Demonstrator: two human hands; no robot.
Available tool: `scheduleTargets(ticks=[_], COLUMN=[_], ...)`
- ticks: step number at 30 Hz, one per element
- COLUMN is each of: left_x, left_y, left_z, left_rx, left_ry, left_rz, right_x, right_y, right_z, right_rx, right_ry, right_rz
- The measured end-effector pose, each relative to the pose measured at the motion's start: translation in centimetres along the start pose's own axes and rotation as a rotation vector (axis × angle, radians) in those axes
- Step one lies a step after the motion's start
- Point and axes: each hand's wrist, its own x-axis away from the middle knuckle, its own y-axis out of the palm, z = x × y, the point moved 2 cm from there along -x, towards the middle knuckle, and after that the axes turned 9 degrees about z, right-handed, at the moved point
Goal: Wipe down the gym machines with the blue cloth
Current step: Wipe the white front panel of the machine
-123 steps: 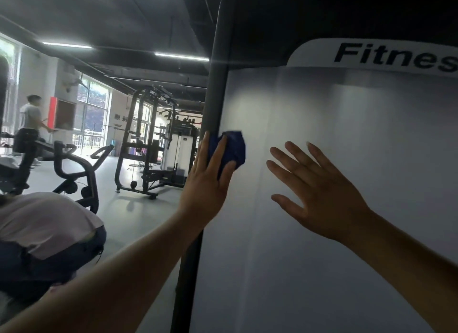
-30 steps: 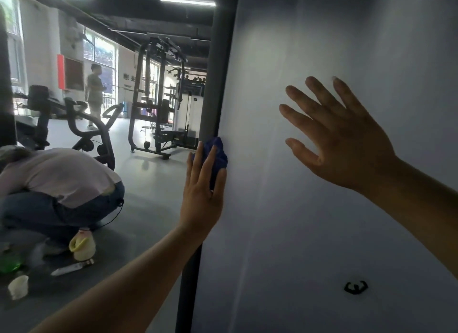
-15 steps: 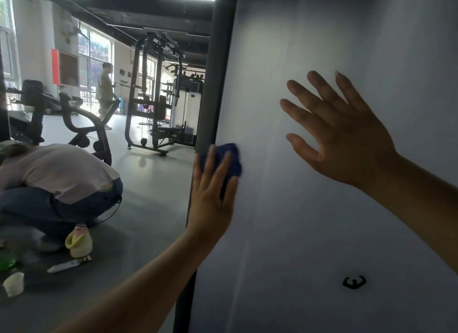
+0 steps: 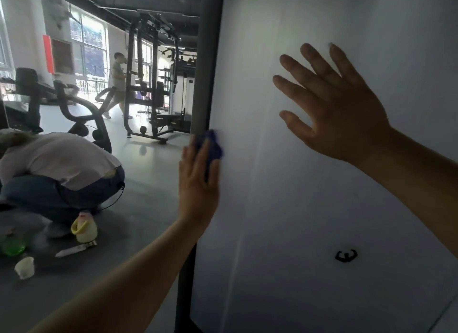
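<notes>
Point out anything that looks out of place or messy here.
Loose items clutter the floor beside the crouching person: a white cup, apparently tipped over, a flat tool and a yellow-handled jug. A small black mark sits low on the white panel.

Most of the blue cloth (image 4: 213, 144) behind the left fingers (image 4: 199, 164) (edges blurry)

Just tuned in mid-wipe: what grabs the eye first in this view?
The two hands at the big white panel on the right: the left hand presses the blue cloth at its left edge beside the grey post, the right hand is spread open higher up. On the floor at left, a person crouches by a jug.
</notes>
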Motion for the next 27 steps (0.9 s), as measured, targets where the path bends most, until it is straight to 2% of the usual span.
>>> scheduleTargets(ticks=[1,2,3,4,7,8,9,12,13,14,16,17,18,20,21,22,23,26,27], left_x=[-0.1,0.2,0.7,1.1,2.4,2.2,1.9,1.5,1.8,2.2,2.8,2.3,1.4,-0.2,-0.3,0.2,0.9,4.1,4.1], left_y=[-0.1,-0.1,-0.2,-0.2,0.0,0.1,0.2,0.5,0.6,0.7,0.7,0.6,0.5,0.2,0.1,0.2,0.1,0.1,0.1], left_z=[-0.7,-0.7,-0.4,0.0,1.1,1.1,1.2,1.7,2.3,2.7,2.6,1.9,1.0,-0.6,-0.9,-0.7,-0.1,1.4,1.3], left_rx=[0.065,0.098,0.087,0.052,-0.071,-0.08,-0.075,0.009,0.009,-0.016,-0.082,-0.104,-0.103,-0.03,0.001,0.001,-0.035,-0.12,-0.138], left_ry=[-0.192,-0.283,-0.266,-0.159,0.32,0.359,0.314,-0.016,-0.036,0.03,0.276,0.329,0.278,-0.076,-0.22,-0.242,-0.135,0.489,0.595], left_rz=[0.019,0.004,-0.021,-0.056,-0.201,-0.207,-0.183,-0.098,-0.105,-0.132,-0.193,-0.168,-0.106,0.014,0.018,-0.009,-0.045,-0.25,-0.263], right_x=[0.0,-0.1,-0.2,-0.2,-0.1,-0.1,-0.1,-0.3,-0.3,-0.3,-0.2,-0.2,-0.1,0.1,0.2,0.4,0.6,1.0,1.0], right_y=[0.0,0.0,0.1,0.1,0.2,0.1,0.1,-0.1,0.0,0.0,0.0,-0.1,-0.1,-0.1,-0.1,-0.1,-0.1,0.0,-0.1], right_z=[0.0,-0.1,-0.2,-0.2,-0.2,-0.3,-0.3,-0.1,0.0,0.0,0.0,0.0,-0.1,-0.3,-0.4,-0.6,-0.7,-0.7,-0.8], right_rx=[-0.001,-0.003,-0.006,-0.005,0.008,0.011,0.011,0.013,0.016,0.018,0.017,0.01,0.001,-0.012,-0.015,-0.016,-0.015,-0.005,-0.004], right_ry=[0.002,0.002,0.0,-0.001,-0.006,-0.007,-0.008,-0.005,-0.008,-0.012,-0.016,-0.014,-0.011,-0.004,-0.003,-0.004,-0.008,-0.016,-0.017], right_rz=[-0.004,-0.012,-0.018,-0.019,-0.019,-0.024,-0.027,-0.044,-0.053,-0.06,-0.059,-0.05,-0.038,-0.022,-0.018,-0.017,-0.017,-0.024,-0.028])
